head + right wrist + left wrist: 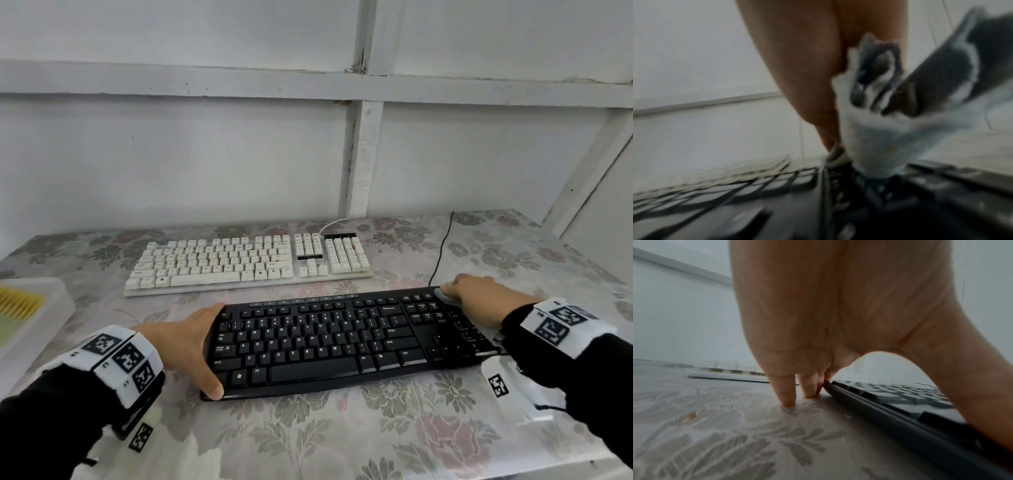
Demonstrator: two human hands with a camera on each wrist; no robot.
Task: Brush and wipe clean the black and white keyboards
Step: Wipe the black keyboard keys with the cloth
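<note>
Where the table's far left edge meets the frame, a pale plastic tray [51,291] holds something yellow and ribbed, too cropped to identify. The table [342,438] is covered in a glossy cloth woven with grey leaves and faded pink flowers. To the right of the tray, the left hand [186,346] braces the short left end of the black keyboard [342,346]: thumb on the near corner, fingers straight and spread along the edge, their tips [786,395] touching the cloth in the left wrist view. The black keyboard is a flat, matte slab with low rounded keys, lying near the front of the table. Behind it, apart from it, sits the white keyboard [246,263], with taller, blocky, yellowed keycaps and a white cable curling off the back. Further right, the right hand [476,298] presses a pale, soft cloth [879,146] onto the black keyboard's far right corner, with fingers curled round the wad (the right wrist view is blurred, so details of the fabric are unclear). A thin black cable [442,250] runs from that corner toward the white wall.
</note>
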